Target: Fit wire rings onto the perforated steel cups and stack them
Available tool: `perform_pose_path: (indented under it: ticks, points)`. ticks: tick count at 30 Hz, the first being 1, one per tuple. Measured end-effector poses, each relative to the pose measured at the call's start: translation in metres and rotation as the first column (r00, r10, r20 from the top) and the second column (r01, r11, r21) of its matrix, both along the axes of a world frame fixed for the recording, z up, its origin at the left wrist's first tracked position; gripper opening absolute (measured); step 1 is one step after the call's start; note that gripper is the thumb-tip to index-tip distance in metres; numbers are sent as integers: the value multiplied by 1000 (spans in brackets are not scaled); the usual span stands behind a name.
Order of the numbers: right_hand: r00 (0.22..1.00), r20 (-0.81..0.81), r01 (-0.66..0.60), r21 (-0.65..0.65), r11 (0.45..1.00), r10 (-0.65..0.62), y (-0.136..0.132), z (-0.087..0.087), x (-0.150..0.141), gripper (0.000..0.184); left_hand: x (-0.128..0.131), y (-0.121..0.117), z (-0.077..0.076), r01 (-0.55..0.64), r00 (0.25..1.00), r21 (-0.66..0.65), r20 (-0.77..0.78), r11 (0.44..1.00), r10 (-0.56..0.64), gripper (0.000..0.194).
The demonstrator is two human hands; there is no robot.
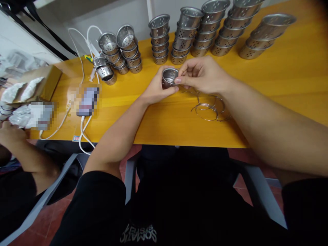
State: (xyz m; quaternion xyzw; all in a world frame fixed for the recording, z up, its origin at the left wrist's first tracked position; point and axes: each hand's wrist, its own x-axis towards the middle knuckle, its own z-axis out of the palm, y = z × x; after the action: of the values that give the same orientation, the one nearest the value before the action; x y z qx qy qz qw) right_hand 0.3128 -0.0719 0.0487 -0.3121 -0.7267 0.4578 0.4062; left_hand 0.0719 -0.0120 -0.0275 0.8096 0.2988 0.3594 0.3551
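Observation:
My left hand [156,89] is closed around a small perforated steel cup [169,76], held just above the yellow table [164,116]. My right hand [202,76] pinches at the cup's rim, thumb and fingers pressed together, and what it pinches is too small to make out. A loose heap of thin wire rings [208,108] lies on the table under my right wrist.
Stacks of the same steel cups [197,30] line the far edge, some tipped over at the left [116,51]. A phone [87,99] with white cables [83,131] lies at the left. Another person's arm [23,150] reaches toward bags at the far left.

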Motion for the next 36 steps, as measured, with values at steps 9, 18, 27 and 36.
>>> perform_pose_path:
  ticks: [9,18,27,36]
  points:
    - [956,35,271,266,925,-291,-1,-7,0,45,-3,5,0,-51,999,48,-11,998,52,90]
    - [930,178,255,324,911,-323,-11,2,1,40,-5,8,0,-70,997,47,22,996,69,97]
    - [935,206,183,416,891,-288,-3,-3,7,21,-6,8,1,-79,997,48,6,996,79,98]
    - [944,261,98,369,924,-205,-5,-6,4,20,-6,6,-1,-27,998,115,57,993,21,96]
